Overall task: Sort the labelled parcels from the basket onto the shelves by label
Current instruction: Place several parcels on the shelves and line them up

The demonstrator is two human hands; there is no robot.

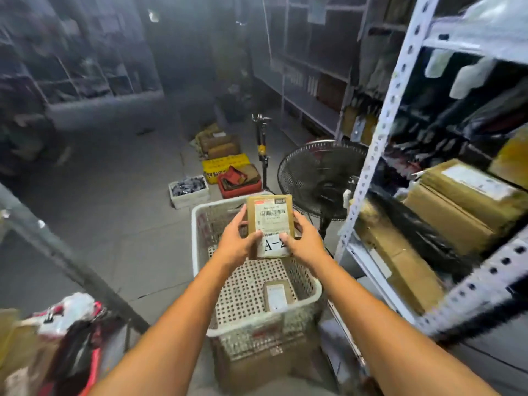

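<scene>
While both arms reach out at frame centre, left hand [235,242] and right hand [306,242] clamp the sides of a brown parcel [270,218] marked A-, held above the white basket [196,247], second parcel [278,295] lying inside, black fan [320,175] just beyond, metal shelving [381,130] at right

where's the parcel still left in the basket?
Head view: the spare parcel lies flat on the basket floor, toward its near right corner, below the held parcel.
</scene>
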